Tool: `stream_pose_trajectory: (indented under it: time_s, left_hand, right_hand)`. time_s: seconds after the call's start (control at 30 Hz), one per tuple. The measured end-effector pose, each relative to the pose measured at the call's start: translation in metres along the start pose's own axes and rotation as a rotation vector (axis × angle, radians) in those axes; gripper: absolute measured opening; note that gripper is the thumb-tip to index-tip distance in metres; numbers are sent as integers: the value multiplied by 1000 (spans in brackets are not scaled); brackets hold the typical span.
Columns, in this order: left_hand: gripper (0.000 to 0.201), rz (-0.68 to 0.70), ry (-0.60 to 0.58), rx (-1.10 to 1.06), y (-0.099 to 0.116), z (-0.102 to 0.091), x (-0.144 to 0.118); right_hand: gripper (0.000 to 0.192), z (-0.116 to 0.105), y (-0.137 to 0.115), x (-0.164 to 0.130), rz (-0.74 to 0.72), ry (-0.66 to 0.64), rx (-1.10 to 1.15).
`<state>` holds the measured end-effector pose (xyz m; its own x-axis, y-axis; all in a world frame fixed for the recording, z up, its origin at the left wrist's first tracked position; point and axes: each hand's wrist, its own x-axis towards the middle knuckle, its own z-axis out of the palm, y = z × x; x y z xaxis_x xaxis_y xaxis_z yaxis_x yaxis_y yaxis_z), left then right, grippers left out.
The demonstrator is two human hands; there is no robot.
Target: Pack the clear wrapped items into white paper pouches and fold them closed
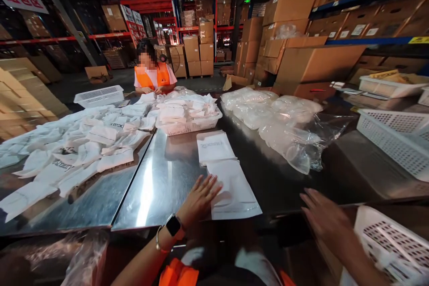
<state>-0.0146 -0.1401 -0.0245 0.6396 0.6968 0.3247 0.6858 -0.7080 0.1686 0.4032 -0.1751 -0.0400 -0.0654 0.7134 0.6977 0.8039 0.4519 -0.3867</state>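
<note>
Loose packets (pixel 77 152): white, heaped across the far-left tabletop, well apart from both hands.
Left hand (pixel 198 199): flat, fingers spread, palm down on the left edge of the near white bag (pixel 234 190); pressing, not pinching; nothing clamped.
Near white bag: flat on the steel table (pixel 157 183), just at the front edge; long axis running away from the body, tilted slightly leftward at the far end; bulk of it lying to the right of the left palm.
Second white bag (pixel 214 146): directly beyond, touching or overlapping the near one at its far end; same axis.
Basket of packets (pixel 189 118): farther back, centre.
Clear poly bags (pixel 281 125): piled right of centre.
Right hand (pixel 326 216): open, fingers loosely apart, hovering empty past the table's front edge, near the white basket (pixel 385 241) at lower right.
Nearer hand: left, already in contact; right well apart.
</note>
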Motion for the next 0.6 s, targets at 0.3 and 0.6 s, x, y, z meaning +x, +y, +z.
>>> stream_pose_trajectory:
  time_s: [0.3,0.6]
  left_hand:
    - [37,266,-63,-210,-3,13,15]
    - [59,-436,180,-910,16,13,2]
  right_hand:
    - [37,101,-48,55,-740,-573,212]
    - [54,96,-76,39,-33,-368,317]
